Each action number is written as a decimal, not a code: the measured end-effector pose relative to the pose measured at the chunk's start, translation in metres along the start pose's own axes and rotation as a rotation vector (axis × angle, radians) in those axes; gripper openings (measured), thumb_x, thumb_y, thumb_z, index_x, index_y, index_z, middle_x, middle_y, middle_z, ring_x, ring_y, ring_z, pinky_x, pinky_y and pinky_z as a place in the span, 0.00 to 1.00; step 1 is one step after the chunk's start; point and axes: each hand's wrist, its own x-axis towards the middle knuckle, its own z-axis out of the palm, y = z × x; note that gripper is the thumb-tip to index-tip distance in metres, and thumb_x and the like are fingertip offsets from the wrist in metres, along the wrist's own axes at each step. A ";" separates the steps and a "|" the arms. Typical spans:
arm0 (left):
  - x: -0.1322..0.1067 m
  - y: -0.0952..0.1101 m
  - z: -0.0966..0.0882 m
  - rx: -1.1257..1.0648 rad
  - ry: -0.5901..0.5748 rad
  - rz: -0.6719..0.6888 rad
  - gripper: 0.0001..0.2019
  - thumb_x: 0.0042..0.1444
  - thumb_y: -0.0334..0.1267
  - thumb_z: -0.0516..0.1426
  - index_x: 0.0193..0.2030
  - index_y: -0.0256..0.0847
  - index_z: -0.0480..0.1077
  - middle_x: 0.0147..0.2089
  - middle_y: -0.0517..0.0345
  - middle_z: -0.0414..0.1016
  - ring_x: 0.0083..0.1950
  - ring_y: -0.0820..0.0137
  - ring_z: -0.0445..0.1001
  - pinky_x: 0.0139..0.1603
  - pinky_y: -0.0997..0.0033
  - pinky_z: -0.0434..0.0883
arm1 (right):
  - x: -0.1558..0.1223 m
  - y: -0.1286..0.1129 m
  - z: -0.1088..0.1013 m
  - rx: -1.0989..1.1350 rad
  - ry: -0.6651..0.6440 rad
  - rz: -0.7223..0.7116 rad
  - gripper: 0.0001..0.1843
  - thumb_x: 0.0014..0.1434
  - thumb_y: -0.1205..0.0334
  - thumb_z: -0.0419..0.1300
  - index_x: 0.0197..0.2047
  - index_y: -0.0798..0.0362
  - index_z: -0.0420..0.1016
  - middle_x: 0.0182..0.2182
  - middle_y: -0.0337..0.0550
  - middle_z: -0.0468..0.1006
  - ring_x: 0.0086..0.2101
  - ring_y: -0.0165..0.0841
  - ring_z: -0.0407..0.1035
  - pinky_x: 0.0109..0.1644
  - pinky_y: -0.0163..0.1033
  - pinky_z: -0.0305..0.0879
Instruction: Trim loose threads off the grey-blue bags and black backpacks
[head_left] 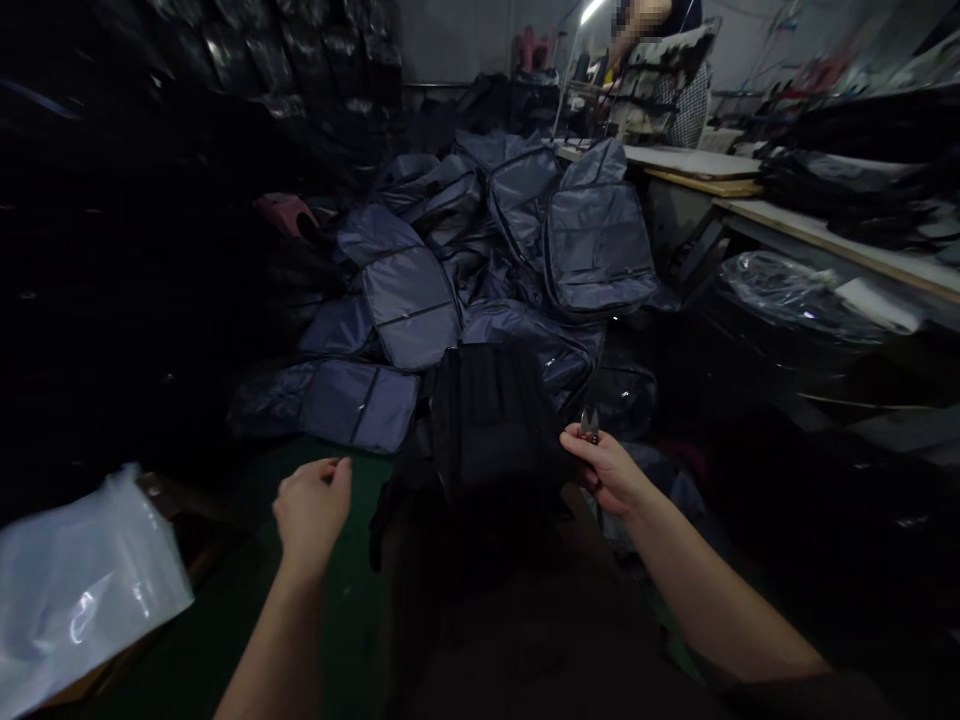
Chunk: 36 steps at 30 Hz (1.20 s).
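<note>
A black bag (487, 420) lies in front of me, between my two hands. My right hand (606, 468) is closed on a small pair of thread snips (589, 424), whose tips stick up above the fingers, and it touches the bag's right edge. My left hand (311, 505) hovers left of the bag with its fingers loosely curled and nothing in it.
A heap of grey-blue bag panels (495, 250) fills the floor ahead. A clear plastic bag (75, 585) lies at lower left. Worktables (825, 235) run along the right, with another person (660, 60) standing at the far end. The left side is dark.
</note>
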 end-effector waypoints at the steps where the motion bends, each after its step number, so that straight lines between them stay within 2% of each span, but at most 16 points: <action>1: -0.003 0.013 0.002 -0.054 -0.026 0.046 0.13 0.53 0.45 0.53 0.33 0.38 0.72 0.46 0.44 0.71 0.51 0.50 0.69 0.47 0.50 0.67 | 0.001 0.000 0.000 0.001 -0.007 0.000 0.20 0.44 0.52 0.68 0.29 0.52 0.61 0.15 0.25 0.53 0.12 0.18 0.43 0.14 0.28 0.35; 2: -0.006 0.026 0.003 -0.124 -0.042 0.088 0.13 0.54 0.42 0.52 0.39 0.38 0.72 0.49 0.45 0.70 0.47 0.57 0.71 0.45 0.57 0.70 | 0.001 0.000 0.001 0.001 -0.013 0.001 0.20 0.44 0.52 0.68 0.28 0.52 0.61 0.15 0.25 0.53 0.12 0.18 0.43 0.14 0.28 0.35; 4: -0.011 0.053 0.005 -0.296 -0.058 0.169 0.20 0.55 0.40 0.51 0.54 0.39 0.65 0.56 0.44 0.62 0.45 0.65 0.72 0.43 0.64 0.72 | 0.001 0.000 0.002 -0.005 -0.023 0.004 0.21 0.44 0.52 0.68 0.29 0.52 0.61 0.15 0.25 0.53 0.12 0.18 0.43 0.14 0.28 0.35; 6: -0.014 0.079 0.005 -0.426 -0.089 0.260 0.22 0.56 0.41 0.51 0.58 0.41 0.60 0.56 0.45 0.60 0.45 0.67 0.71 0.43 0.66 0.72 | 0.000 0.000 0.003 -0.016 -0.026 0.002 0.20 0.45 0.52 0.68 0.29 0.52 0.60 0.15 0.25 0.53 0.12 0.18 0.43 0.15 0.28 0.35; 9: -0.013 0.117 0.006 -0.390 -0.169 0.436 0.16 0.56 0.45 0.53 0.49 0.42 0.68 0.45 0.52 0.69 0.46 0.66 0.69 0.49 0.64 0.68 | -0.002 -0.001 0.006 -0.038 -0.041 0.008 0.20 0.45 0.52 0.68 0.29 0.52 0.61 0.15 0.25 0.54 0.13 0.18 0.43 0.15 0.28 0.35; 13: -0.001 0.148 0.014 -0.249 -0.258 0.540 0.14 0.54 0.49 0.54 0.33 0.41 0.70 0.33 0.55 0.69 0.37 0.66 0.69 0.41 0.65 0.66 | -0.006 -0.003 0.007 -0.060 -0.055 0.016 0.21 0.44 0.51 0.68 0.29 0.52 0.61 0.16 0.26 0.54 0.13 0.18 0.43 0.15 0.28 0.36; 15: 0.007 0.149 0.017 -0.286 -0.290 0.525 0.14 0.56 0.49 0.52 0.29 0.41 0.69 0.30 0.57 0.69 0.34 0.68 0.69 0.37 0.69 0.65 | -0.007 -0.003 0.005 -0.041 -0.042 0.010 0.21 0.43 0.51 0.69 0.28 0.52 0.61 0.15 0.25 0.54 0.13 0.18 0.42 0.15 0.28 0.36; 16: 0.011 0.145 0.018 -0.313 -0.261 0.476 0.15 0.56 0.49 0.51 0.28 0.41 0.68 0.30 0.58 0.70 0.33 0.69 0.69 0.36 0.70 0.64 | -0.007 -0.003 0.003 -0.027 -0.034 0.008 0.21 0.42 0.51 0.69 0.28 0.52 0.61 0.15 0.25 0.53 0.13 0.18 0.42 0.15 0.28 0.36; 19: 0.018 0.120 0.019 -0.357 -0.063 0.191 0.16 0.56 0.50 0.50 0.31 0.41 0.69 0.30 0.57 0.72 0.33 0.68 0.70 0.36 0.71 0.64 | -0.005 -0.003 -0.003 0.007 -0.008 0.008 0.20 0.43 0.52 0.69 0.29 0.52 0.62 0.15 0.25 0.53 0.13 0.18 0.42 0.15 0.28 0.35; 20: 0.018 0.109 0.020 -0.367 -0.034 0.102 0.17 0.57 0.51 0.49 0.31 0.40 0.70 0.30 0.57 0.73 0.33 0.68 0.70 0.35 0.70 0.64 | -0.004 -0.003 -0.004 0.011 0.000 0.007 0.20 0.43 0.52 0.69 0.29 0.52 0.62 0.15 0.25 0.53 0.13 0.18 0.42 0.15 0.28 0.35; 21: 0.016 0.099 0.020 -0.376 -0.050 0.036 0.19 0.57 0.51 0.47 0.30 0.40 0.70 0.29 0.56 0.73 0.32 0.67 0.71 0.34 0.70 0.64 | -0.003 -0.003 -0.004 0.013 0.006 0.003 0.20 0.44 0.52 0.68 0.29 0.52 0.62 0.15 0.25 0.53 0.13 0.18 0.42 0.14 0.28 0.35; 22: 0.013 0.090 0.020 -0.379 -0.112 0.004 0.20 0.58 0.52 0.46 0.30 0.40 0.70 0.29 0.56 0.74 0.32 0.67 0.71 0.34 0.70 0.64 | -0.001 -0.003 -0.004 0.013 0.009 -0.001 0.20 0.44 0.52 0.68 0.29 0.52 0.62 0.15 0.25 0.53 0.13 0.18 0.43 0.14 0.28 0.35; 25: -0.006 0.072 0.019 -0.353 -0.369 0.036 0.22 0.58 0.54 0.45 0.28 0.40 0.70 0.28 0.54 0.73 0.32 0.64 0.71 0.33 0.68 0.65 | 0.005 -0.006 0.000 0.004 0.001 -0.021 0.20 0.44 0.52 0.68 0.29 0.52 0.61 0.15 0.25 0.54 0.12 0.18 0.43 0.14 0.28 0.36; 27: -0.021 0.068 0.018 -0.359 -0.460 0.116 0.22 0.57 0.54 0.46 0.30 0.40 0.70 0.31 0.54 0.73 0.35 0.64 0.72 0.36 0.67 0.66 | 0.010 -0.009 0.004 0.000 -0.016 -0.038 0.20 0.44 0.51 0.68 0.28 0.52 0.61 0.14 0.25 0.54 0.12 0.18 0.43 0.14 0.28 0.36; 32: -0.039 0.072 0.018 -0.516 -0.586 0.263 0.18 0.52 0.54 0.53 0.35 0.40 0.69 0.34 0.54 0.73 0.37 0.64 0.72 0.38 0.67 0.68 | 0.026 -0.023 0.022 0.020 -0.056 -0.084 0.21 0.43 0.51 0.68 0.27 0.52 0.61 0.14 0.25 0.52 0.12 0.18 0.42 0.14 0.28 0.35; 36: -0.029 0.081 0.014 -0.613 -0.528 0.270 0.16 0.55 0.52 0.52 0.28 0.41 0.67 0.27 0.58 0.70 0.31 0.67 0.69 0.35 0.70 0.66 | 0.036 -0.054 0.044 0.054 -0.115 -0.142 0.20 0.43 0.54 0.69 0.27 0.52 0.61 0.15 0.25 0.53 0.12 0.17 0.42 0.15 0.28 0.35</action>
